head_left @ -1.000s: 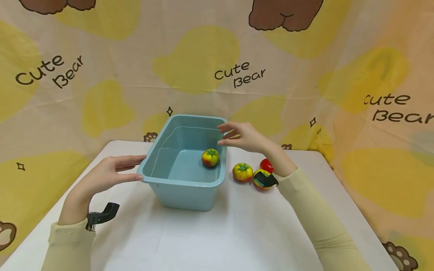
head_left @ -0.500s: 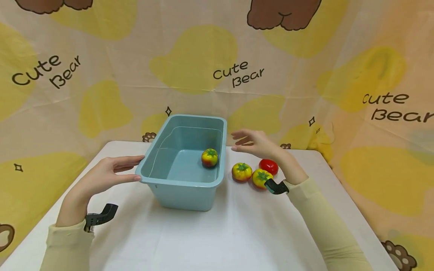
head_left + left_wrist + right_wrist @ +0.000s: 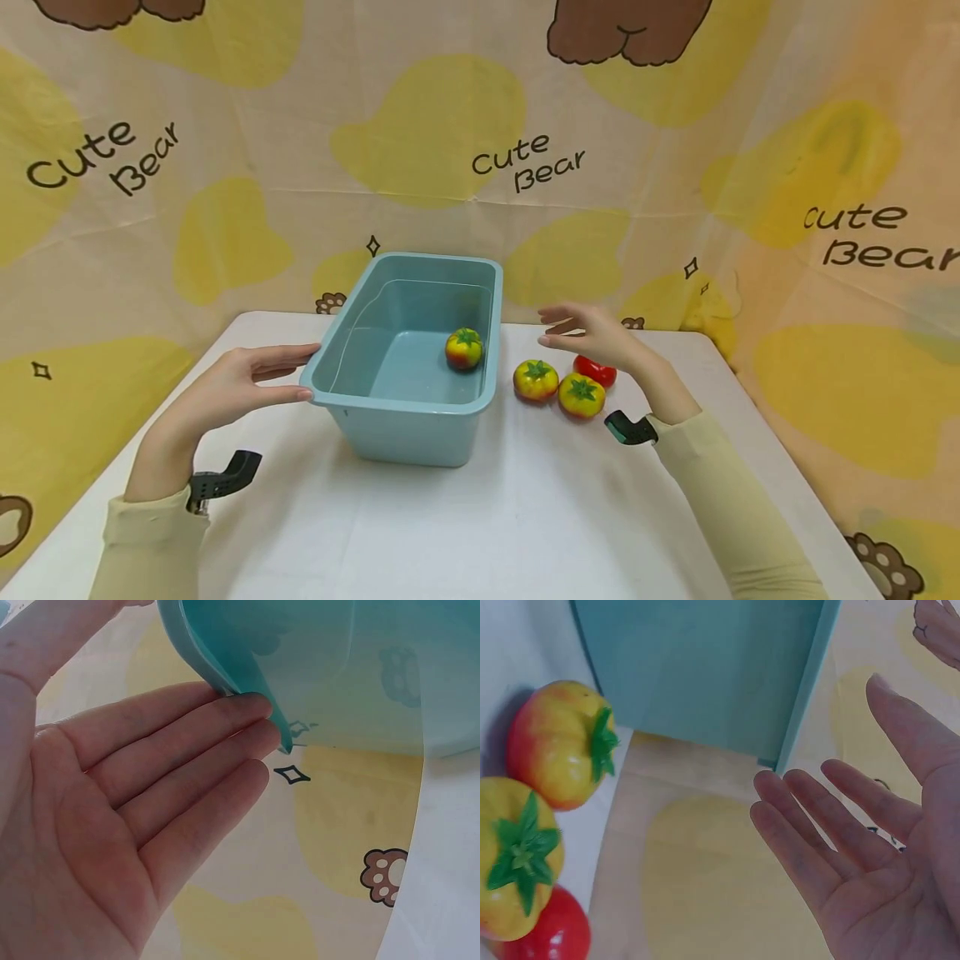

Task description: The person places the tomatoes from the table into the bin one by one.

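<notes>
Backdrop (image 3: pixel 420 125) reads "Cute Bear", left hand (image 3: pixel 232 383) straight-fingered against bin (image 3: pixel 405 437), right hand (image 3: pixel 592 333) relaxed, empty, near three fruits (image 3: pixel 576 390), another fruit (image 3: pixel 464 352) inside bin.

Long pale-yellow sleeves (image 3: pixel 150 546) meet a pair of black wrist straps (image 3: pixel 228 478).

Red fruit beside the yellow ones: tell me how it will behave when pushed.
The red fruit will probably roll when pushed, since its visible surface is rounded. Its bright highlight in the right wrist view suggests a smooth, possibly slippery skin. The nearest yellow fruit, right beside it, would likely block a roll that way.
</notes>
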Available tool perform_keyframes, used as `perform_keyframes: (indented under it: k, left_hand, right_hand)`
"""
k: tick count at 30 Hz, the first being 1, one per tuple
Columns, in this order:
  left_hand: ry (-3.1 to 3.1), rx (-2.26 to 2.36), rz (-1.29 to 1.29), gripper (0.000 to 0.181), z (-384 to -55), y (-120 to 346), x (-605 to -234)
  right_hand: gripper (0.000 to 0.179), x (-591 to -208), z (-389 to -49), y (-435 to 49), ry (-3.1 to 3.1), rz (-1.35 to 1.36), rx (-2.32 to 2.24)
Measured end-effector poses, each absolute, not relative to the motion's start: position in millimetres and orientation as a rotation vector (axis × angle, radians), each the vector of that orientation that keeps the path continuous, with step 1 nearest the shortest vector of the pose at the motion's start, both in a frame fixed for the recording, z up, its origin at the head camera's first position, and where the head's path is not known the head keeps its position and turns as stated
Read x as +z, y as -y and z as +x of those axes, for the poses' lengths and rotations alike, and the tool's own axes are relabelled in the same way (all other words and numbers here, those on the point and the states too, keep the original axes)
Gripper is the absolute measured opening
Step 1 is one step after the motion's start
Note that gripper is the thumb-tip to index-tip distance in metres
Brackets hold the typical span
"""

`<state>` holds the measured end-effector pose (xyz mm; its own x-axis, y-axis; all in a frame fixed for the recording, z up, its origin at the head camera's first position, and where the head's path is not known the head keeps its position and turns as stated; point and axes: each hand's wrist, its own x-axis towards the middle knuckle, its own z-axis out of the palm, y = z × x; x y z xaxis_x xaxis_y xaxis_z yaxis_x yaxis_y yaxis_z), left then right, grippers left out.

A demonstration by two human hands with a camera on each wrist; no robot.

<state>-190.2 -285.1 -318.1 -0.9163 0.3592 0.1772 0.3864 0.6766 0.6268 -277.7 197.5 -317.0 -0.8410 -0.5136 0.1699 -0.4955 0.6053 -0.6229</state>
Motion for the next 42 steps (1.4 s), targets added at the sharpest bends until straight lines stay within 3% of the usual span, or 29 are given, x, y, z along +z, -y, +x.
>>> perform_keyframes:
  k: [16,42]
  left_hand:
    - [2.841,-1.075,-0.638,0.056,-191,286,-319]
    - [2.833,-1.092,-0.631,0.057,-192,286,-321]
  right_hand:
    - [0.052,-353,-273,-234,-2.81,-0.664,-1.103]
    - [0.052,-401,-258,-274,-2.845,-0.533,-1.065]
